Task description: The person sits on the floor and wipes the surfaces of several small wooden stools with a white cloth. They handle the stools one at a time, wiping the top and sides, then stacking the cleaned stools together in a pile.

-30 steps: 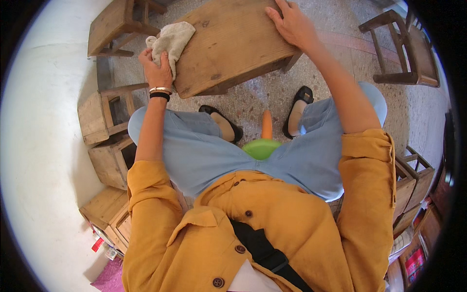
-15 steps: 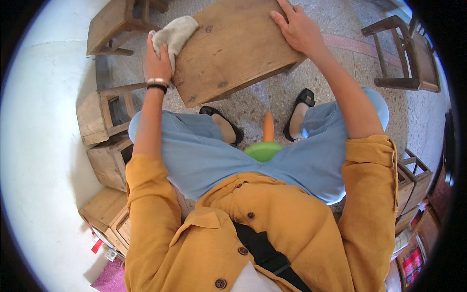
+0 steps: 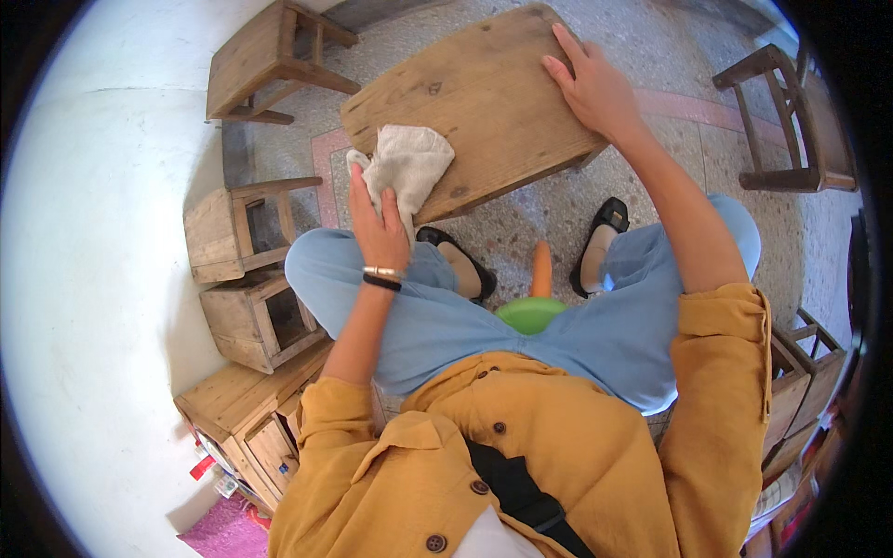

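Cloth [image 3: 414, 167], one, in one hand [image 3: 381, 232]

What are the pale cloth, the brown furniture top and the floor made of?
Cloth: probably cotton, matte; it folds softly.
Furniture top: wood, with grain and dark knots; dull, whether varnished or bare I can't tell.
Floor: perhaps terrazzo, smooth-looking, speckled with stone-like chips.

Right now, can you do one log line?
left hand: holds pale cloth at near-left corner of wooden stool | right hand: rests on stool's right edge | nearby: black shoes
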